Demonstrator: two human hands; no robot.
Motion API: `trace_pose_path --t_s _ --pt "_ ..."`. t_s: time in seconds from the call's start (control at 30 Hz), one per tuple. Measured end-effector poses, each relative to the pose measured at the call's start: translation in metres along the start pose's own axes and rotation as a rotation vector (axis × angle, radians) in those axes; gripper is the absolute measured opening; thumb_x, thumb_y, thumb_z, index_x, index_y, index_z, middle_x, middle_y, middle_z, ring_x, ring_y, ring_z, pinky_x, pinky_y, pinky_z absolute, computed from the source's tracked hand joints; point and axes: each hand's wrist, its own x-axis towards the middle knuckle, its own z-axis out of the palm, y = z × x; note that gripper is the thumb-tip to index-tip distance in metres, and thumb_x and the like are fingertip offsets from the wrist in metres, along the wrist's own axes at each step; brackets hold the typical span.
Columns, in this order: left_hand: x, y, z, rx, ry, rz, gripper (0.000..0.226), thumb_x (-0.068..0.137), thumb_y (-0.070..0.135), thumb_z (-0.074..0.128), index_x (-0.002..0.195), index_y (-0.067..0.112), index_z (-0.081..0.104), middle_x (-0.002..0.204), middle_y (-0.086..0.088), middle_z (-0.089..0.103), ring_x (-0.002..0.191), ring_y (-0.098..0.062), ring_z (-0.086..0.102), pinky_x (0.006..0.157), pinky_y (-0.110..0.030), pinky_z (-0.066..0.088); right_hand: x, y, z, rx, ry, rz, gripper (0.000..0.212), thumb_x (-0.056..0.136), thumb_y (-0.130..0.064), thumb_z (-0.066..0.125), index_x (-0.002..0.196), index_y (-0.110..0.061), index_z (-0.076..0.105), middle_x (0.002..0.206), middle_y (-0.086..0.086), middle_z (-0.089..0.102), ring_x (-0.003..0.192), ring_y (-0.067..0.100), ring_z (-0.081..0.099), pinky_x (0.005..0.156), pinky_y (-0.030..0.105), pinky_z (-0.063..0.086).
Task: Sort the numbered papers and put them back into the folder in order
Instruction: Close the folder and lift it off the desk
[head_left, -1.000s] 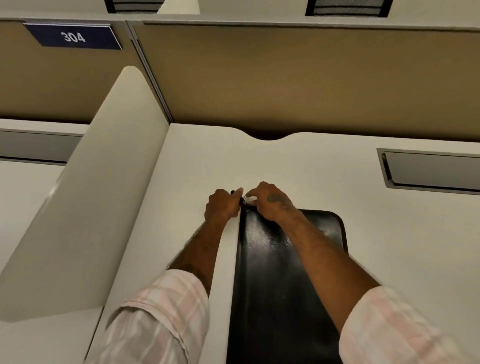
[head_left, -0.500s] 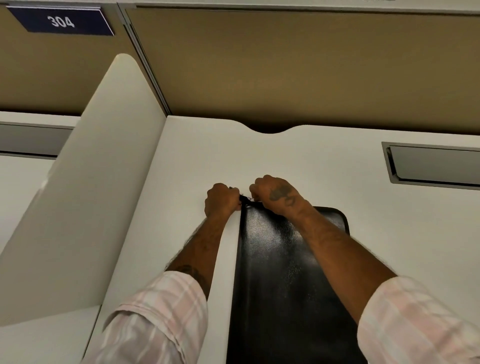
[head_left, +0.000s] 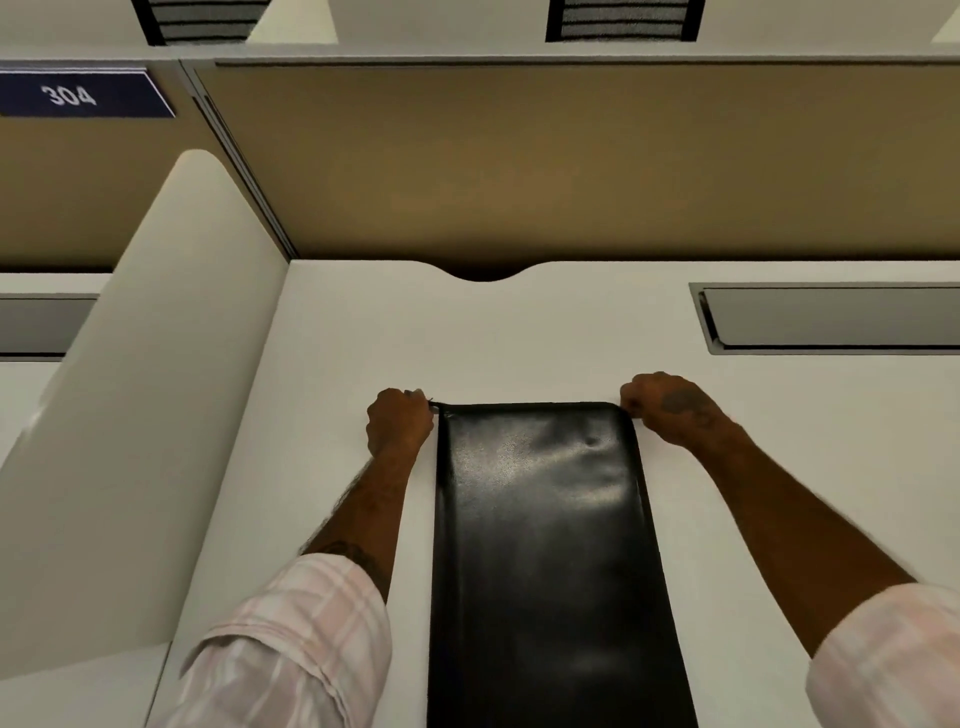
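Note:
A black glossy zip folder (head_left: 545, 545) lies closed on the white desk (head_left: 519, 332), its long side running away from me. My left hand (head_left: 397, 421) grips the folder's far left corner, fingers curled on the zip end. My right hand (head_left: 670, 408) is at the far right corner, fingers curled and pinching what looks like the zip pull, which is hidden under them. No papers are visible.
A white side divider (head_left: 135, 415) stands at the left of the desk. A tan partition (head_left: 571, 166) closes the back. A grey recessed panel (head_left: 831, 318) sits in the desk at the far right. A blue sign reading 304 (head_left: 78, 94) hangs upper left.
My right hand has travelled from the far left corner along the folder's far edge to the far right corner. My left hand has stayed at the left corner.

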Motion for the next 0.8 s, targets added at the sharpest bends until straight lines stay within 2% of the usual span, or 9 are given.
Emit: trace_pose_path --t_s 0.07,0.13,0.27,0.33,0.4,0.47,0.6,0.73,0.8 --pt "-0.008 0.000 0.001 0.019 0.025 0.021 0.044 0.073 0.052 0.045 0.085 0.016 0.068 0.089 -0.009 0.073 0.082 -0.030 0.070 0.076 -0.051 0.060 -0.019 0.003 0.014 0.082 0.002 0.102 0.014 0.094 -0.014 0.056 0.105 -0.013 0.065 0.109 0.007 0.062 0.100 0.024 0.058 0.074 0.024 0.034" --pt "-0.022 0.001 -0.001 0.059 0.029 0.033 0.052 0.075 0.059 0.042 0.089 0.016 0.069 0.092 -0.010 0.072 0.084 -0.030 0.069 0.077 -0.048 0.059 -0.036 -0.003 0.027 0.247 0.077 0.199 0.009 0.093 -0.018 0.059 0.097 -0.013 0.065 0.103 0.008 0.064 0.095 0.026 0.060 0.074 0.028 0.040" --pt "-0.072 -0.004 -0.014 0.280 -0.084 -0.021 0.088 0.059 0.094 0.034 0.089 0.019 0.067 0.088 -0.004 0.070 0.083 -0.027 0.069 0.079 -0.044 0.058 -0.068 -0.026 0.034 0.451 0.212 0.350 0.007 0.094 -0.013 0.052 0.091 -0.010 0.057 0.084 0.006 0.060 0.074 0.024 0.057 0.063 0.027 0.040" --pt "-0.096 -0.006 -0.018 0.385 -0.179 -0.026 0.089 0.058 0.095 0.042 0.093 0.016 0.066 0.095 -0.006 0.068 0.091 -0.029 0.067 0.083 -0.042 0.057 -0.076 -0.037 0.032 0.540 0.266 0.420 0.008 0.095 -0.011 0.046 0.091 -0.010 0.053 0.083 0.007 0.058 0.072 0.024 0.057 0.061 0.029 0.045" --pt "-0.114 -0.010 -0.018 0.282 -0.307 -0.025 0.080 0.066 0.077 0.065 0.110 0.010 0.063 0.111 -0.009 0.066 0.102 -0.032 0.064 0.088 -0.044 0.055 -0.082 -0.045 0.028 0.631 0.297 0.497 0.009 0.095 -0.010 0.044 0.091 -0.012 0.053 0.085 0.008 0.058 0.071 0.023 0.058 0.060 0.029 0.049" --pt "-0.124 -0.013 -0.020 0.095 -0.361 -0.023 0.073 0.069 0.059 0.078 0.116 0.006 0.062 0.117 -0.011 0.066 0.103 -0.029 0.063 0.092 -0.043 0.054 -0.086 -0.050 0.016 0.710 0.328 0.555 0.009 0.095 -0.010 0.046 0.091 -0.011 0.054 0.086 0.008 0.059 0.070 0.022 0.059 0.061 0.031 0.053" --pt "-0.154 0.003 -0.049 -0.236 -0.384 0.114 0.058 0.074 0.056 0.076 0.112 0.014 0.065 0.109 0.001 0.069 0.096 -0.017 0.064 0.086 -0.032 0.053 -0.093 -0.055 -0.038 0.801 0.471 0.594 0.007 0.099 -0.015 0.051 0.094 -0.012 0.056 0.092 0.011 0.061 0.081 0.030 0.064 0.072 0.043 0.060" --pt "-0.197 -0.024 -0.064 -0.533 -0.653 0.043 0.065 0.074 0.053 0.076 0.124 0.014 0.061 0.120 -0.001 0.069 0.111 -0.024 0.065 0.102 -0.042 0.049 -0.100 -0.066 -0.107 0.861 0.591 0.506 0.006 0.098 -0.015 0.055 0.092 -0.017 0.055 0.098 0.011 0.062 0.083 0.028 0.067 0.067 0.040 0.061" --pt "-0.217 -0.045 -0.058 -0.568 -0.636 0.038 0.069 0.070 0.049 0.080 0.125 0.012 0.060 0.122 -0.003 0.069 0.112 -0.026 0.065 0.103 -0.043 0.049 -0.106 -0.074 -0.137 0.830 0.632 0.439 0.014 0.098 -0.016 0.055 0.085 -0.022 0.054 0.095 0.009 0.062 0.079 0.024 0.066 0.063 0.038 0.061"
